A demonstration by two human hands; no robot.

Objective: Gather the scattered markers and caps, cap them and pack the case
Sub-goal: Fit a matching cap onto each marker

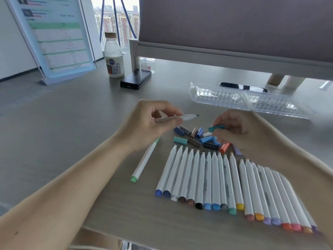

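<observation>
No words or numbers can be read here. The clear sign stand (59, 42) holds a sheet with a table on it. The sheet has green stripes and rows of tiny print, but all of it is too blurry to read. The white bottle (114, 51) has a label (113, 68) with a round badge and some dark marks under it. They are too fuzzy to tell. The little clear jar (147, 63) has a small red tag (148, 68), too small to read. Some of the white markers (204, 177) have grey print along their sides, and it is only a smear.
</observation>
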